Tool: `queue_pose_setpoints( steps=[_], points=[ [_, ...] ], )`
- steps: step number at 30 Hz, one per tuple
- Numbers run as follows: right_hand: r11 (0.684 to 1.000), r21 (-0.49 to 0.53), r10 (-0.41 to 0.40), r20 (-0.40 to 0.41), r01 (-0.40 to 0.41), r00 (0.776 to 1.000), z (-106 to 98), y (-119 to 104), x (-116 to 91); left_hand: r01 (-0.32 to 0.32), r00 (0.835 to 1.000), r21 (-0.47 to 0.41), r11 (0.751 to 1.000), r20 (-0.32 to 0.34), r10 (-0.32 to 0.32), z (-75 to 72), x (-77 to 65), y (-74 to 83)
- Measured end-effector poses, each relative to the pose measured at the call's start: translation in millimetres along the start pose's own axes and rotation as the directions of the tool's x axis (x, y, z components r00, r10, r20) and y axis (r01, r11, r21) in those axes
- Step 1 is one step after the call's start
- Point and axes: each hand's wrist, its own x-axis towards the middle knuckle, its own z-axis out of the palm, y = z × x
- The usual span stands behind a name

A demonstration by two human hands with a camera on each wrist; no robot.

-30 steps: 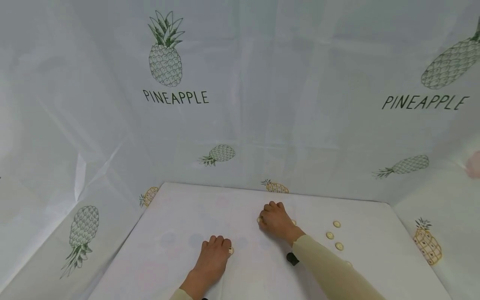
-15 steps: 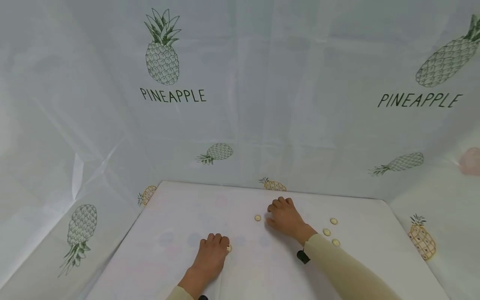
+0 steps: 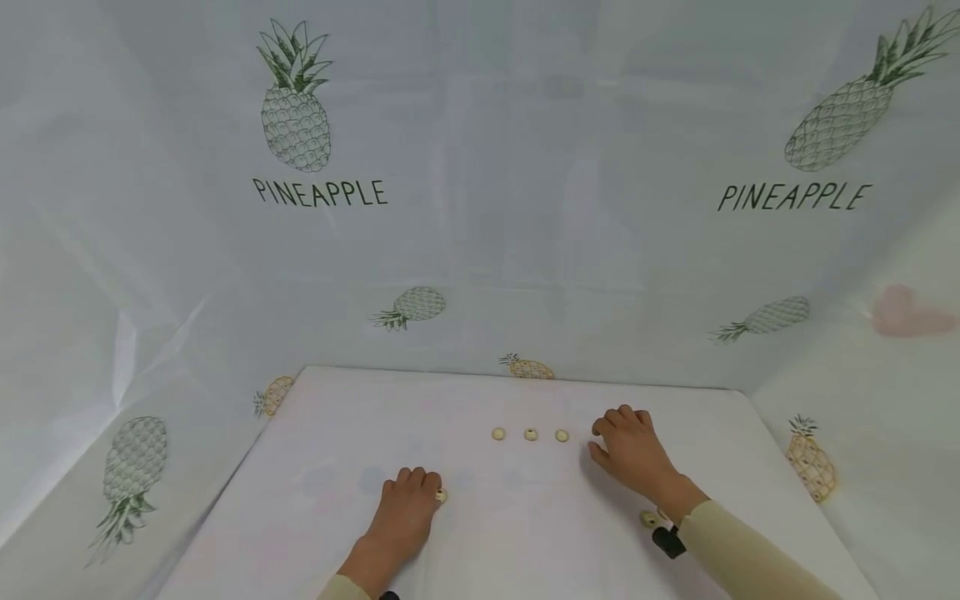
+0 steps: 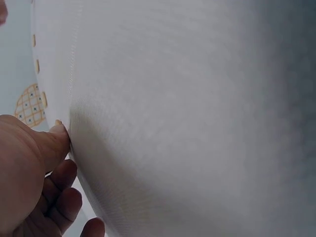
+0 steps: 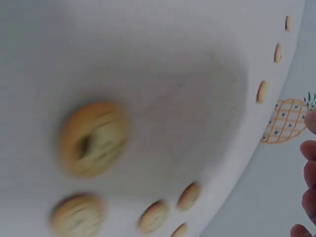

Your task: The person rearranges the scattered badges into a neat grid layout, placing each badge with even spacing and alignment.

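My left hand [image 3: 405, 508] rests on the white tabletop and pinches a small round pale-yellow disc [image 3: 441, 496]. In the left wrist view the disc's edge [image 4: 58, 122] shows behind the thumb tip; the index finger is hidden there. Farther back, three similar discs lie in a row: a left one [image 3: 498, 433], a middle one [image 3: 531, 434] and a right one [image 3: 562, 436]. Right of that row hovers my right hand [image 3: 632, 450], thumb and fingers apart and loosely bent, holding nothing. Several loose discs lie under its wrist, one with a dark spot [image 5: 94, 138] being nearest the right wrist camera.
A white cloth with pineapple prints [image 3: 296, 129] hangs upright behind and along both sides of the white table [image 3: 360, 400]. Dark straps sit at both wrists. Another loose disc [image 3: 649, 518] shows beside the right wrist band [image 3: 667, 542].
My right hand has moved right, away from the row, baring the middle and right discs. My left hand keeps its place at its disc. The head view has swung slightly right.
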Motion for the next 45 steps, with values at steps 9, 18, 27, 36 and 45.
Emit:
queue_pose_setpoints(
  steps=[9,18,27,36,45],
  points=[
    [1.0,-0.028,0.0,-0.005,0.0,1.0,-15,20,-48,0.019,1.0,-0.021,1.0,0.008,-0.019,-8.7,-2.5,-0.6],
    [0.999,-0.039,-0.003,0.089,0.007,0.996,-31,23,-85,0.014,1.0,-0.039,0.999,0.005,-0.014,-10.9,-1.6,5.4],
    [0.991,-0.108,-0.071,0.095,0.081,0.993,-29,27,-107,0.016,1.0,-0.026,1.0,0.007,-0.016,-4.5,0.0,3.3],
    [0.991,-0.027,-0.133,0.035,0.134,0.99,-19,23,-108,0.026,1.0,-0.04,0.999,0.011,-0.026,-2.1,-1.4,1.3],
    [0.993,-0.009,-0.114,0.033,0.115,0.993,-21,18,-105,0.031,0.999,-0.053,0.998,0.012,-0.03,-3.8,-1.0,2.6]
  ],
)
